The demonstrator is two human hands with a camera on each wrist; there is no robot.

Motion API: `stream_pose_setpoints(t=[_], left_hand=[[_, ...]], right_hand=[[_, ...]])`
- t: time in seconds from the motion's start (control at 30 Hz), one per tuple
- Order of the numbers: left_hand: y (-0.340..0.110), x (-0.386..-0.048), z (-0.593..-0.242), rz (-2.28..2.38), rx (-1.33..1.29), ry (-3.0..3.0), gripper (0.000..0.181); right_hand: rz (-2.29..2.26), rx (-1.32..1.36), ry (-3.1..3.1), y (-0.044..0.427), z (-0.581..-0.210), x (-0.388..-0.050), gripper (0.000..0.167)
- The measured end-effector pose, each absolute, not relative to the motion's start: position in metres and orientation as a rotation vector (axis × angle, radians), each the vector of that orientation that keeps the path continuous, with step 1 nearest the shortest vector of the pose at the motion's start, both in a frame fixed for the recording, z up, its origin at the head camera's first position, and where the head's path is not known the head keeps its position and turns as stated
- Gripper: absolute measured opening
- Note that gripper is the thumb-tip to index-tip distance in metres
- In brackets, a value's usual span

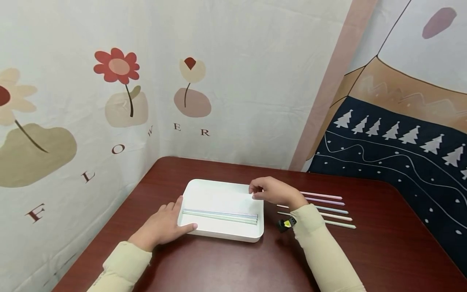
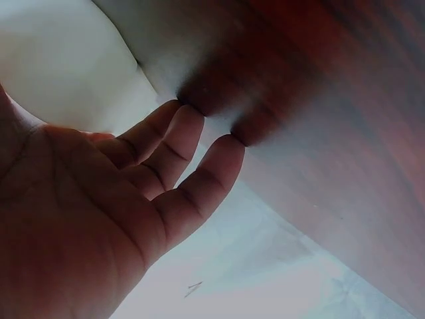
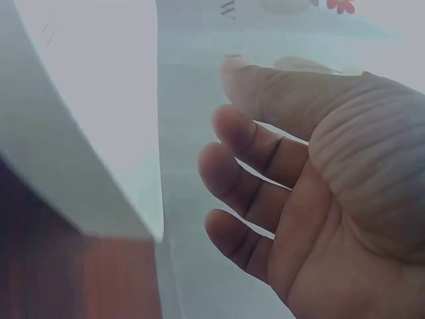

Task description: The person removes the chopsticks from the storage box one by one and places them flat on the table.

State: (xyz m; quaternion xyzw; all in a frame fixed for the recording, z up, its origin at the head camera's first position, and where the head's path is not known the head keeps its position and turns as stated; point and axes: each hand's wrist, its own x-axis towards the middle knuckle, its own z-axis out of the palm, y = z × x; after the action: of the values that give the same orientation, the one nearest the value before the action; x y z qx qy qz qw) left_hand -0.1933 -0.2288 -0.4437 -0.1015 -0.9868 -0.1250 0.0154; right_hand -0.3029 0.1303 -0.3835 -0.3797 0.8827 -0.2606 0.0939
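Observation:
A white rectangular tray (image 1: 219, 196) lies on the table, and several thin pale sticks or straws (image 1: 222, 217) lie lengthwise in its near half. At the tray's left end rests my left hand (image 1: 164, 223), its thumb along the near rim and its fingers by the left side. In the left wrist view the fingertips (image 2: 222, 156) of that hand touch the dark red tabletop. My right hand (image 1: 275, 190) is over the tray's far right rim with loosely bent fingers. The right wrist view shows nothing between its thumb and fingers (image 3: 226, 169), beside the tray wall (image 3: 80, 133).
Several pastel sticks, including a purple one (image 1: 326, 200) and a green one (image 1: 341, 224), lie side by side on the table (image 1: 233, 267) right of the tray, partly hidden by my right arm. A small black device (image 1: 286, 224) is at the right wrist. Printed curtains (image 1: 248, 81) stand behind.

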Motion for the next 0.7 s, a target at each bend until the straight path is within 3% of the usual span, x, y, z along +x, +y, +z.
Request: stream_pose_setpoints(t=[0.7], left_hand=[[-0.228, -0.192, -0.441, -0.386, -0.315, -3.066, 0.116]], right_hand=[[-0.746, -1.197, 2.369, 0.052, -0.416, -0.319, 0.009]])
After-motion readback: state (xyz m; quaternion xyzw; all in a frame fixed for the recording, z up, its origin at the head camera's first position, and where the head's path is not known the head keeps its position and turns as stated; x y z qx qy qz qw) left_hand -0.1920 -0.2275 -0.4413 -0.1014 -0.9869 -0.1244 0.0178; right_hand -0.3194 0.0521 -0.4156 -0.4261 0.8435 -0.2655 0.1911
